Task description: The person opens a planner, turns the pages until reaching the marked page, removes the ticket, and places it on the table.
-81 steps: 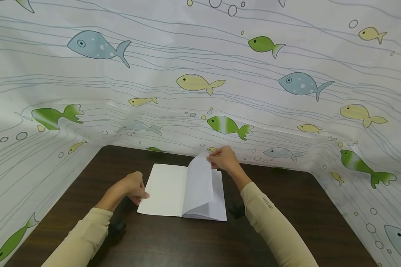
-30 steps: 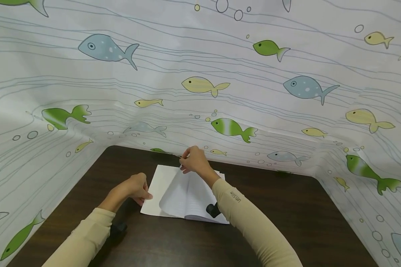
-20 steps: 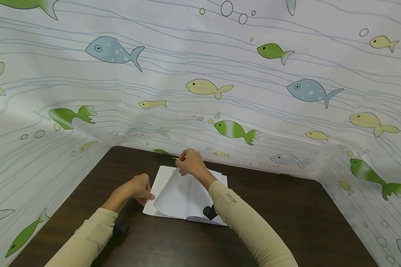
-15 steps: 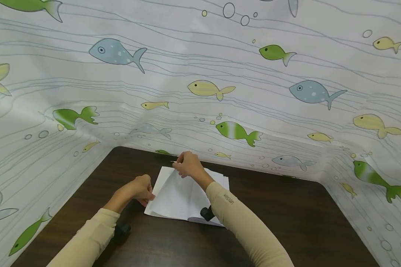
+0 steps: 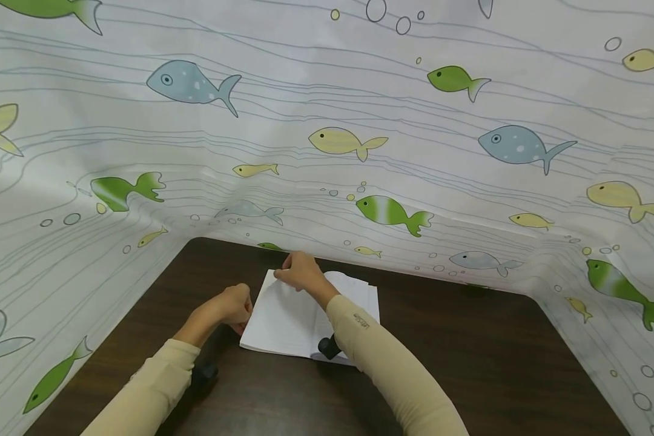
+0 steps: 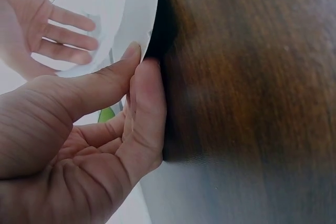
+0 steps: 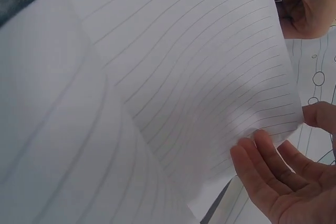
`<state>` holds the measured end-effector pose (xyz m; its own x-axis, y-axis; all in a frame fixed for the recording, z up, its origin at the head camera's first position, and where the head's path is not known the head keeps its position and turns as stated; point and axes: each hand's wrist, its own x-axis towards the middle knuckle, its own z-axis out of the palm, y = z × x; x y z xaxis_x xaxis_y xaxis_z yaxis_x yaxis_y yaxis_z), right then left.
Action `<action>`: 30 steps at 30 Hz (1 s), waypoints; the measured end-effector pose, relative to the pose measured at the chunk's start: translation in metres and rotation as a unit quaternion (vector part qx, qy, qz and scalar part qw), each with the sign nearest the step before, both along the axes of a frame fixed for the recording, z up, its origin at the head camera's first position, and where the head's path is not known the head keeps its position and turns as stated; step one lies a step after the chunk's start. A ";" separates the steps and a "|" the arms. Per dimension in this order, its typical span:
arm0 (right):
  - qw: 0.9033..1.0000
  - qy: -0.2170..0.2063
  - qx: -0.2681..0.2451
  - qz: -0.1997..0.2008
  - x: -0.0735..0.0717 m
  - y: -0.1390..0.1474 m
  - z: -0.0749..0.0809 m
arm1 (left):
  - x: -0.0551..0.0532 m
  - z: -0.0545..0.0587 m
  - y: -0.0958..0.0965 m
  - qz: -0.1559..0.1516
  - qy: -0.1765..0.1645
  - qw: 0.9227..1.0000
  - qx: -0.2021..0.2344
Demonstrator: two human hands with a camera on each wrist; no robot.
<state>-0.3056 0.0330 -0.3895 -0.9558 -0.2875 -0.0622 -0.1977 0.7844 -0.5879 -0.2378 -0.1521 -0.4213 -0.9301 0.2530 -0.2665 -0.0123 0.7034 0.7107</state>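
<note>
Dark tabletop [image 5: 469, 339]; both hands [image 5: 233, 304] [image 5: 303, 272] pinch notebook [image 5: 283, 321]; ruled lines [image 7: 210, 66] clear only in right wrist view

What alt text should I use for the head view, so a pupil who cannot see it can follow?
A person's two hands work at an open notebook on a dark table: the right hand is at the top of the left-hand page, and the left hand holds its left edge. Fish-patterned white sheeting stands behind.
</note>
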 end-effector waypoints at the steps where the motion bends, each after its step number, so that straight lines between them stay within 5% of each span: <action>1: 1.000 -0.001 0.003 0.001 0.000 -0.001 -0.001 | 0.000 0.000 0.000 -0.001 0.000 1.000 0.000; 11: 0.999 -0.013 0.050 0.014 0.000 -0.006 -0.015 | 0.000 0.000 -0.002 -0.010 -0.015 1.000 0.021; 19: 0.992 0.011 0.114 0.053 0.000 -0.008 -0.011 | -0.001 0.003 -0.008 -0.005 -0.047 0.997 0.062; 26: 0.985 0.025 0.163 0.054 0.001 -0.013 -0.014 | 0.001 0.004 -0.008 -0.019 -0.022 0.999 0.031; 30: 0.984 0.023 0.168 0.055 0.001 -0.015 -0.015 | 0.002 0.005 -0.006 0.001 -0.019 1.000 0.016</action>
<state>-0.3047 0.0182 -0.4047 -0.9241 -0.3600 -0.1285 -0.3127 0.9053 -0.2874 -0.2353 -0.1576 -0.4161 -0.9200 0.2597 -0.2936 -0.0417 0.6799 0.7321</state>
